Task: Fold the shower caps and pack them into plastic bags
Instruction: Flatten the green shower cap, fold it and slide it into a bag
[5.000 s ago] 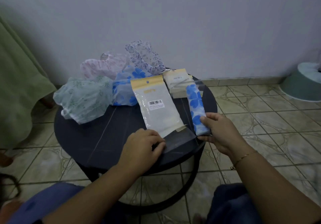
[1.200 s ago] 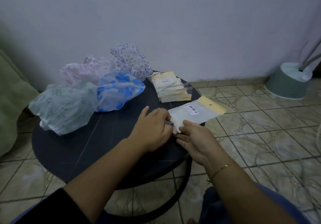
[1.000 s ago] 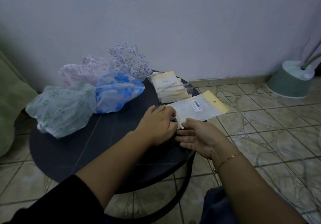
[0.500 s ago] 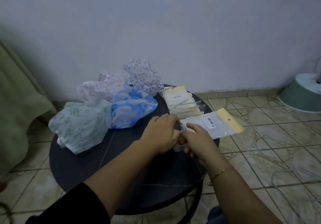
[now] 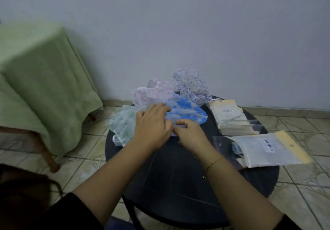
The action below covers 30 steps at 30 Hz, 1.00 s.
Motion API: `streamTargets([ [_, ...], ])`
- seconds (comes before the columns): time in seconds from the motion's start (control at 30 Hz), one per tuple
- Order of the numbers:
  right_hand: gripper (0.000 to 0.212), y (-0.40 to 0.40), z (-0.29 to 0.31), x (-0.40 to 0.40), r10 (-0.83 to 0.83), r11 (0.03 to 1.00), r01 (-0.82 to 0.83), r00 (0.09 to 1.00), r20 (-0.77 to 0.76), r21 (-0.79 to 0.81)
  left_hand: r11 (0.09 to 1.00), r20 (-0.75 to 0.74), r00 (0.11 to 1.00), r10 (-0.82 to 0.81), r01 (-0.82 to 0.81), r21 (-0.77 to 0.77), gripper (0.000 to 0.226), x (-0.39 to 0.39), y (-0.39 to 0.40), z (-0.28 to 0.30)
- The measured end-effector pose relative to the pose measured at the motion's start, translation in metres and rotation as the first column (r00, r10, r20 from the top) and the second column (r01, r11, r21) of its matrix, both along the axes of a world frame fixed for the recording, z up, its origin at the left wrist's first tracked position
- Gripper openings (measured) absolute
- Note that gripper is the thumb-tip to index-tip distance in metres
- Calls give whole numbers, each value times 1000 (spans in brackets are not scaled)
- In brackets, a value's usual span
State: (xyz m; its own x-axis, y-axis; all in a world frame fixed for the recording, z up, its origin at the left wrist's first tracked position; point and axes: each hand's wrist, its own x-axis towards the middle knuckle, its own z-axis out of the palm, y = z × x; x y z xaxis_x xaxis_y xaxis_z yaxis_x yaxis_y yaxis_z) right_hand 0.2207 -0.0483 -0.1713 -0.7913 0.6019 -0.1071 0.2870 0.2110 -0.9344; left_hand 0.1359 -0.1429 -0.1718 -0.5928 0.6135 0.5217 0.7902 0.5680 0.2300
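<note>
Black round table is the landmark, seen from above. Nearest, both forearms reach in over its near edge; a thin bracelet sits on the right wrist. Left hand lies on the near-left part of the blue-flowered shower cap, fingers bent and bunched into the plastic, gripping it. Right hand is just beside the left, fingers curled, thumb and forefinger pinching the cap's near edge. The hands touch or nearly touch each other.

Right side of the table: a filled plastic bag with a yellow header strip and a barcode sticker lies flat, its header end hanging past the table's right edge, its flap open toward the hands; something pale blue shows inside.

Further back on the right, a stack of empty bags with yellowish headers lies on the table top.

Left of the hands, a green-patterned cap hangs over the table's left edge, touching the blue one. Behind them, at the far edge, a pink-patterned cap and beside it a purple-dotted cap, puffed up.

Beyond the table: tiled floor, plain wall, and well to the left a piece of furniture under green cloth.
</note>
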Motion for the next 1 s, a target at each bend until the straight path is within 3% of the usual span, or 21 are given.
streamTargets([
  [0.1,42,-24,-3,-23,74,993,-73,997,1,98,967,131,970,204,-220,125,50,-13,-29,-5],
  [0.2,55,-46,-5,-38,102,962,-94,995,-20,257,789,473,796,379,-545,284,57,-15,-48,-6],
  [0.23,61,-52,-5,-41,124,954,-107,991,-42,280,699,635,686,355,-646,308,59,-19,-52,-8],
  [0.3,72,-62,-7,-47,174,953,-149,982,-76,264,523,880,465,94,-776,354,60,-27,-56,-12],
  [0.37,83,-70,-10,-51,204,958,-184,976,-70,219,433,911,369,-186,-802,413,58,-29,-59,-17],
  [0.5,99,-80,-16,-56,153,983,-139,982,-108,122,561,845,441,-303,-634,533,43,-18,-61,-15],
  [0.6,68,-76,-12,-47,16,1000,-21,967,-256,-16,644,778,535,-328,-476,599,40,-4,-58,-8],
  [0.7,29,-62,-10,-30,-149,954,53,939,-309,-297,716,678,660,-324,-297,632,24,4,-59,-11],
  [0.77,18,-51,-12,-16,-228,867,56,928,-295,-495,759,539,813,-220,-204,618,27,8,-63,-14],
  [0.83,17,-39,-18,-2,-280,782,55,921,-271,-621,781,388,921,-24,-226,583,40,11,-67,-14],
  [0.9,20,-29,-26,14,-318,728,73,917,-241,-682,717,334,930,153,-337,610,44,14,-71,-12],
  [0.97,27,-21,-35,28,-339,683,82,916,-216,-726,641,494,843,213,-502,581,41,9,-73,-19],
  [1.0,31,-17,-39,36,-334,671,74,919,-212,-738,632,634,756,163,-574,521,43,4,-73,-23],
])
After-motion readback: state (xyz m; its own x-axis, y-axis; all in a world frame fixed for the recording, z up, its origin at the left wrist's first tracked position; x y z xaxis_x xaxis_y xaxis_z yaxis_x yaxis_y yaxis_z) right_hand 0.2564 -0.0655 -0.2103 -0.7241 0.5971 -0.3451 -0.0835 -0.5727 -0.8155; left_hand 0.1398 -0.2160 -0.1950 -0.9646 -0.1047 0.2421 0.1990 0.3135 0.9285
